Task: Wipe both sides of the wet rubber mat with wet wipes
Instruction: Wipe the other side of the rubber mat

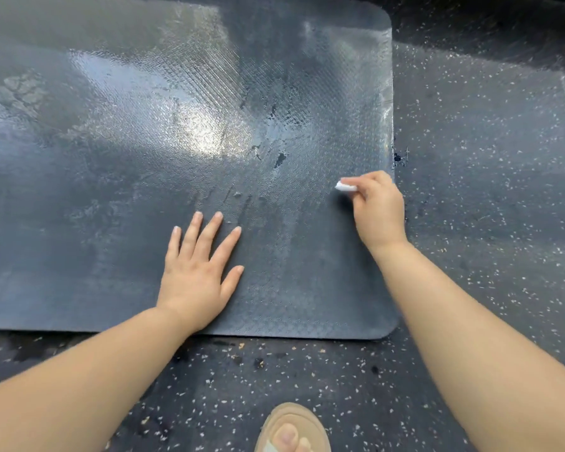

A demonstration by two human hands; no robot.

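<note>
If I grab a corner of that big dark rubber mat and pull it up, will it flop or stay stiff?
Probably flop: the thin dark textured rubber mat lies flat against the speckled floor. It's likely heavy, since it's so wide. Its shiny wet patches suggest it may feel slippery.

Wide bare mat (111,197) ahead and leftward — flat left hand (198,272) the one obstacle.

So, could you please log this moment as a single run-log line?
left hand: flat on rubber mat | right hand: pinches wet wipe near mat's right edge | mat: wet sheen, far half
</note>
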